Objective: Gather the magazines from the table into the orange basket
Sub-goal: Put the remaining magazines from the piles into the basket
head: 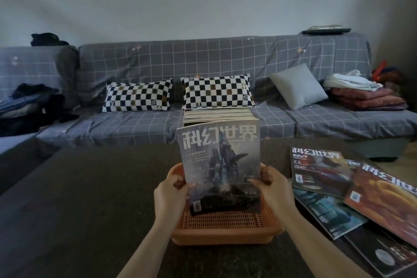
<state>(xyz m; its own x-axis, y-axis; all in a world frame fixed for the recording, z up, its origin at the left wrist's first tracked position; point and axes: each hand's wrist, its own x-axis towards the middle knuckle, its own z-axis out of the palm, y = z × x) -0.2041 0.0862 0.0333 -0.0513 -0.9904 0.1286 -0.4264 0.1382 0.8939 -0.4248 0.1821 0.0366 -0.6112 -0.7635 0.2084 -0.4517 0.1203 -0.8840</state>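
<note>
I hold a grey magazine (220, 160) with a monster on its cover upright over the orange basket (225, 224). My left hand (172, 192) grips its lower left edge and my right hand (269, 184) grips its lower right edge. Behind it a thick stack of magazines (217, 114) shows, its base hidden by the held cover. Several more magazines lie fanned on the dark table at the right: a red-covered one (320, 169), an orange one (388, 201), a teal one (327, 212) and a dark one (383, 255).
The dark table (90, 198) stretches to the left of the basket. Beyond it stands a grey checked sofa (203, 63) with two chequered pillows (137, 96), a grey cushion (297, 87), folded blankets (365, 97) at the right and clothes (29, 106) at the left.
</note>
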